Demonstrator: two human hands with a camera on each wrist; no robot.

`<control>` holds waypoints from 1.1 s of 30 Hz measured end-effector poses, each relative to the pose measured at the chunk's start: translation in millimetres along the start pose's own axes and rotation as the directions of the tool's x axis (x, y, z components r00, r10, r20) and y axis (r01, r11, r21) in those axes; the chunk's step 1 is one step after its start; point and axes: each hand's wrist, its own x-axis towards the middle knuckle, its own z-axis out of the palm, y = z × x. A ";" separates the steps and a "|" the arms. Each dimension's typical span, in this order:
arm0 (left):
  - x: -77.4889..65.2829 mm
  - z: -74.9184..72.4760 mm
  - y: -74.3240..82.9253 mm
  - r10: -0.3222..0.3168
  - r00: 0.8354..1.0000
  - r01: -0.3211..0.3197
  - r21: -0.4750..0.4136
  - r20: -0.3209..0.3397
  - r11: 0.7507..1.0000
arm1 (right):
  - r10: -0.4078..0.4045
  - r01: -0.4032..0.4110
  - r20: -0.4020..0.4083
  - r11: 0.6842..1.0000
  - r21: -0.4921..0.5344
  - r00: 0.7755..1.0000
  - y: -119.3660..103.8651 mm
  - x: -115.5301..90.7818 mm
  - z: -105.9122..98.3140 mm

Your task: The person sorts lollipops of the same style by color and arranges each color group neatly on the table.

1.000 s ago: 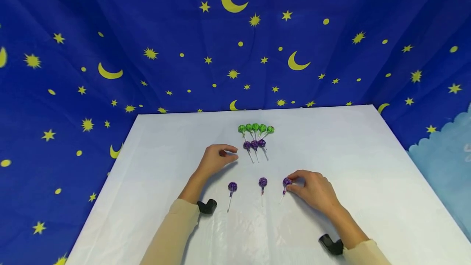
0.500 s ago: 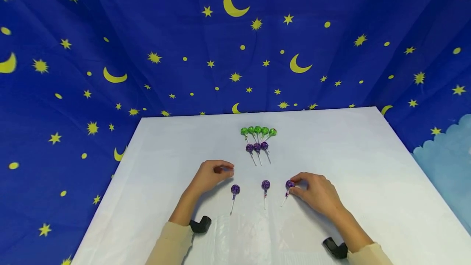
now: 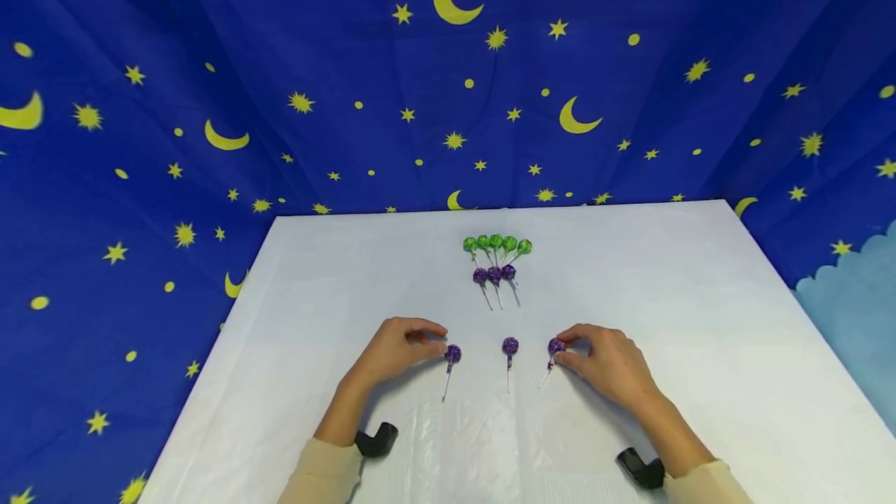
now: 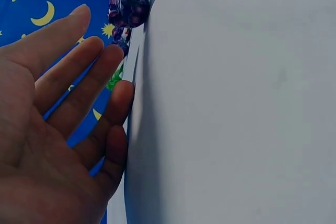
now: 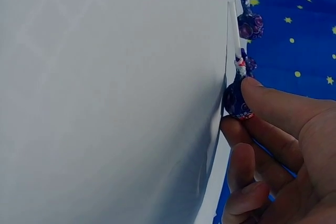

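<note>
My right hand (image 3: 607,360) pinches the head of a purple lollipop (image 3: 556,346) between thumb and fingers, its stick slanting down to the left. In the right wrist view the thumb lies against that wrapped lollipop (image 5: 237,100). My left hand (image 3: 399,348) is beside another purple lollipop (image 3: 453,354), fingertips right at its head in the head view. The left wrist view shows the left fingers apart and loosely bent, with the lollipop (image 4: 129,8) beyond them. Between the hands lies a third purple lollipop (image 3: 510,346), stick toward me.
Farther back on the white table (image 3: 336,271), three purple lollipops (image 3: 495,274) lie close together. Behind them several green lollipops (image 3: 496,242) are fanned out, sticks converging. A blue star-and-moon cloth (image 3: 392,61) hangs behind the table.
My left hand has come down from beside the three grouped purple lollipops to the front left lollipop. The right hand keeps its pinch in nearly the same place. The head view has shifted slightly.
</note>
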 end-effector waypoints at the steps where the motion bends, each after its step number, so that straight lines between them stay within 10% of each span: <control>1: -0.5 0.7 -0.1 0.001 1.000 -0.001 -0.002 -0.001 1.000 | -0.001 0.001 0.000 1.000 -0.001 1.000 0.0 0.1 0.1; 33: -3.2 15.7 10.9 0.041 0.999 -0.040 0.169 -0.003 0.985 | -0.026 0.025 0.017 1.000 0.015 1.000 1.7 2.0 -0.4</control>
